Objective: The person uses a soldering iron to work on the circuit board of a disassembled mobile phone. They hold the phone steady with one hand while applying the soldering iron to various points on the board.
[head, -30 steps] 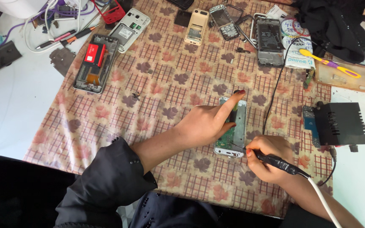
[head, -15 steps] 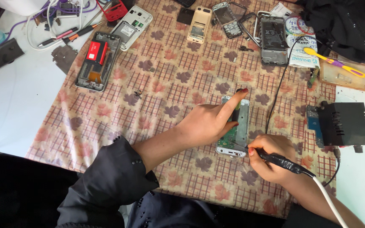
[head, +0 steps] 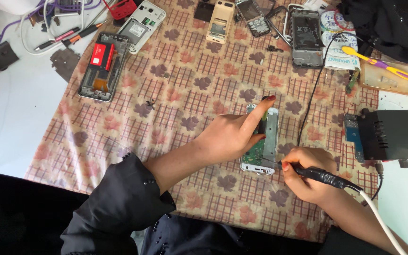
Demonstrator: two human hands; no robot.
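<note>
An opened phone (head: 265, 146) with its green circuit board showing lies on the patterned cloth (head: 175, 113). My left hand (head: 234, 134) rests on it, index finger stretched along the frame towards its top end, pinning it down. My right hand (head: 308, 172) grips a black soldering iron (head: 322, 177) like a pen, its tip touching the lower end of the board. A white cable (head: 378, 219) runs from the iron off the lower right.
A black soldering station (head: 388, 134) stands at the right. Several dismantled phones lie along the far side, one with a red battery (head: 102, 63). A clear phone case (head: 393, 80) holds a yellow tool. Cables and screwdrivers (head: 67, 35) lie far left.
Both hands have stayed in place on the opened phone. The view has shifted slightly; nothing was picked up or let go.
</note>
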